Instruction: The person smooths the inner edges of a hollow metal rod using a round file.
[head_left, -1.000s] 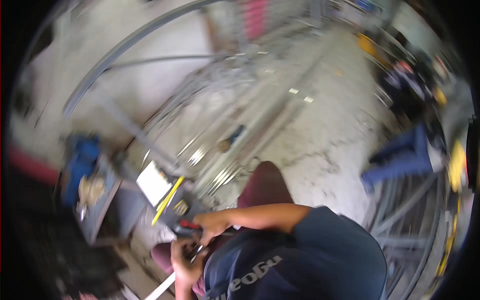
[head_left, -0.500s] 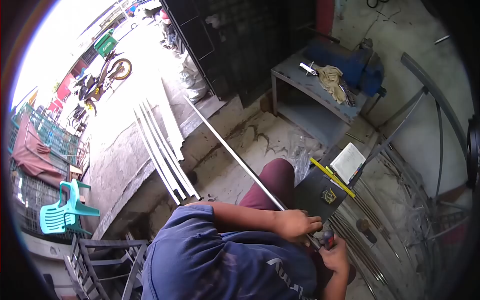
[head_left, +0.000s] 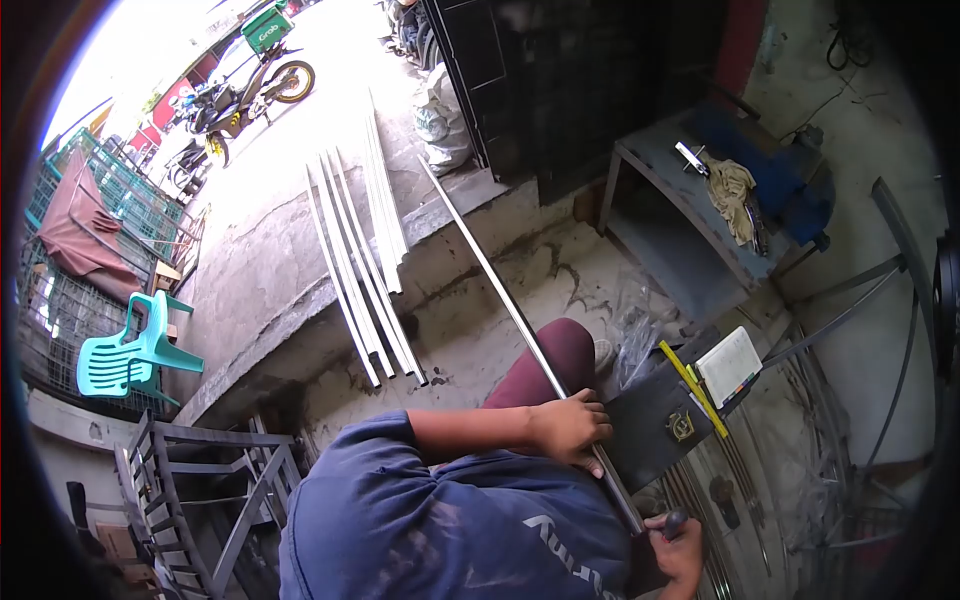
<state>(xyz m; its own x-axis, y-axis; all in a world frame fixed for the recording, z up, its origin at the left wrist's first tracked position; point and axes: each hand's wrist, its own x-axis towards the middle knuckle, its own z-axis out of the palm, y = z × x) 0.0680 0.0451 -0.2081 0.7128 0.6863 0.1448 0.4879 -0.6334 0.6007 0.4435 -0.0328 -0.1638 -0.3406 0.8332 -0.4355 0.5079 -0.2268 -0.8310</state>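
A long, shiny metal tube (head_left: 526, 328) runs from the sunlit step at the back, across my thigh, down to my lap. My left hand (head_left: 572, 428) lies over it with the fingers curled round. At the tube's near end is my right hand (head_left: 676, 556), closed on a screwdriver-like tool with a dark, rounded handle (head_left: 676, 523). The tool's working end is hidden by the hand and the tube end. Just beyond my left hand sits a dark board (head_left: 640, 430) carrying a tape measure (head_left: 681, 426), a yellow ruler (head_left: 693, 388) and a white notepad (head_left: 729, 366).
Several metal tubes (head_left: 345, 270) lie on the concrete at the left. A metal table (head_left: 640, 165) with a cloth (head_left: 731, 195) stands at the back right. A teal plastic chair (head_left: 130, 345) and a grey metal frame (head_left: 215, 465) are at the left. More rods (head_left: 715, 575) lie beside my right hand.
My view has swung, so the surroundings sit further right. My left hand is further from the tube's near end, with more tube showing between the hands. Both hands keep their grip.
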